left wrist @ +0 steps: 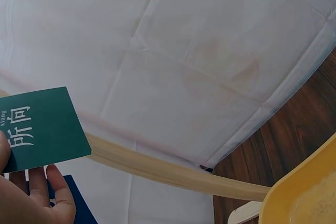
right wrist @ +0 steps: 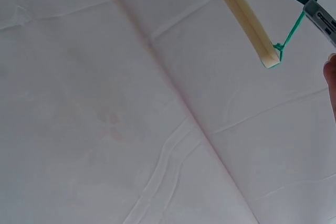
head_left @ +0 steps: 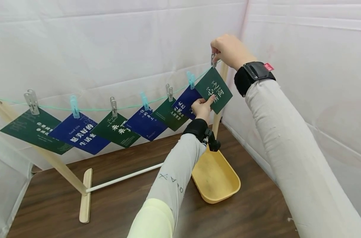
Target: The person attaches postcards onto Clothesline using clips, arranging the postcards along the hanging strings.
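Note:
A green card [head_left: 218,94] with white characters is at the right end of a thin green string [head_left: 126,107]. My left hand [head_left: 201,108] pinches the card by its lower left edge, the thumb on its printed face. Up at the card's top corner, my right hand [head_left: 231,49] pinches a grey clothespin [head_left: 214,61]. In the right wrist view that clothespin [right wrist: 321,20] sits at the card's corner, right by the string. A blue card [head_left: 184,100] under a light-blue clothespin [head_left: 190,79] hangs just left, partly behind my left hand.
Several more green and blue cards, such as a blue card [head_left: 82,132], hang along the string from clothespins. A wooden stand [head_left: 58,165] with a white crossbar [head_left: 125,177] holds the string. Below my left arm, a yellow basin [head_left: 238,183] rests on the dark wooden surface [head_left: 118,205].

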A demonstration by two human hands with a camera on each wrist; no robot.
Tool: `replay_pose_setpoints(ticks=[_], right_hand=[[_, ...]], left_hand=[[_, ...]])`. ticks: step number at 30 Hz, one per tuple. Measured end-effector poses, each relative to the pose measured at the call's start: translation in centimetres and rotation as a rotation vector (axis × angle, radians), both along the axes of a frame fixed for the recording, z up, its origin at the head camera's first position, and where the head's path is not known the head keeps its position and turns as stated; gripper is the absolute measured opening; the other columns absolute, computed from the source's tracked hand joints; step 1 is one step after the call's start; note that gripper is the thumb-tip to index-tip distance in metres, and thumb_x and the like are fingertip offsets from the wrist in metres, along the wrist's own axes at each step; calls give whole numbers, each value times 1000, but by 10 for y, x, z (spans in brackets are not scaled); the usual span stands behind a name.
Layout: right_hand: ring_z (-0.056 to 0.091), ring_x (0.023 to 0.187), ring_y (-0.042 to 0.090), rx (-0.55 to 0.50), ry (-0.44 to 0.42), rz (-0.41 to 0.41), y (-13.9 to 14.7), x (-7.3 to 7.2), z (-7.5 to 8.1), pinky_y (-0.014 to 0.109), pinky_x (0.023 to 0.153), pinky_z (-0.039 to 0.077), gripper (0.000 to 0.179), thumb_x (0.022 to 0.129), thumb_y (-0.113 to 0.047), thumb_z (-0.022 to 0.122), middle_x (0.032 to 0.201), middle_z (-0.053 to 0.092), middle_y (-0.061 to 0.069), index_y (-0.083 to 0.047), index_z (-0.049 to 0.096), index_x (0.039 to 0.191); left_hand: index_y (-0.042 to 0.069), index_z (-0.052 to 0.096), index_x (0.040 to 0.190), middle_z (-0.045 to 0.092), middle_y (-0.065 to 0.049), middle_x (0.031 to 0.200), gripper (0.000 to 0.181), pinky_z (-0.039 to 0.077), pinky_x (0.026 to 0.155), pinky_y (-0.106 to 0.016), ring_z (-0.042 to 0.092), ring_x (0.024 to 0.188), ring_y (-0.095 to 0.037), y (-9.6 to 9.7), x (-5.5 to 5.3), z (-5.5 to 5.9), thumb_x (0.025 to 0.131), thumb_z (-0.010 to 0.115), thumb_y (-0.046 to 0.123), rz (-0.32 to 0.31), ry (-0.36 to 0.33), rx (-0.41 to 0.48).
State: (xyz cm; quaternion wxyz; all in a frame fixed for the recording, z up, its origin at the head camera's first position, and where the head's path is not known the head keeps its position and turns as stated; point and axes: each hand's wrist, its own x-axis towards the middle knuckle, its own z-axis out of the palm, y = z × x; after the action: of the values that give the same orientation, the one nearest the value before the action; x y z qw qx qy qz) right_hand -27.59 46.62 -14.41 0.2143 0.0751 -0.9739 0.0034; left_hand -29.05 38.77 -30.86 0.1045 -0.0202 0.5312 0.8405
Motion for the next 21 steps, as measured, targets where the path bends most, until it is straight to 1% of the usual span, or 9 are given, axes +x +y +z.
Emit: replay_pose_setpoints(ticks=[3,9,12,15,21], right_hand=[[56,84,35,18,-6,10,1,0,4,41,75,45,15,83,-3,68,92,63,27,9,60,86],[54,76,32,60,-51,49,8,-2,14,40,68,42,16,79,0,72,84,62,26,9,59,80],[55,76,32,74,-76,56,10,-2,17,39,68,42,15,79,1,72,83,62,25,8,59,79],[53,76,31,66,-99,50,11,-3,20,39,69,43,13,82,1,70,84,62,25,8,59,81],[50,75,29,76,-111,55,11,-8,26,37,67,41,13,82,2,69,82,61,24,8,58,79]], left_hand=[[9,48,74,48,-1,80,26,48,94,-49,49,76,-15,0,0,0,82,73,10,-3,9,7],[11,46,69,49,1,77,30,51,91,-46,50,74,-13,3,1,-3,81,74,10,-12,32,-1],[11,44,68,49,1,76,32,51,90,-47,50,74,-13,5,2,-4,81,74,10,-19,42,-2],[11,44,68,48,1,76,33,52,89,-45,51,74,-12,4,2,-3,82,73,10,-25,53,-5],[12,42,66,49,2,76,35,52,85,-43,51,73,-11,4,0,-1,82,73,10,-23,72,10]])
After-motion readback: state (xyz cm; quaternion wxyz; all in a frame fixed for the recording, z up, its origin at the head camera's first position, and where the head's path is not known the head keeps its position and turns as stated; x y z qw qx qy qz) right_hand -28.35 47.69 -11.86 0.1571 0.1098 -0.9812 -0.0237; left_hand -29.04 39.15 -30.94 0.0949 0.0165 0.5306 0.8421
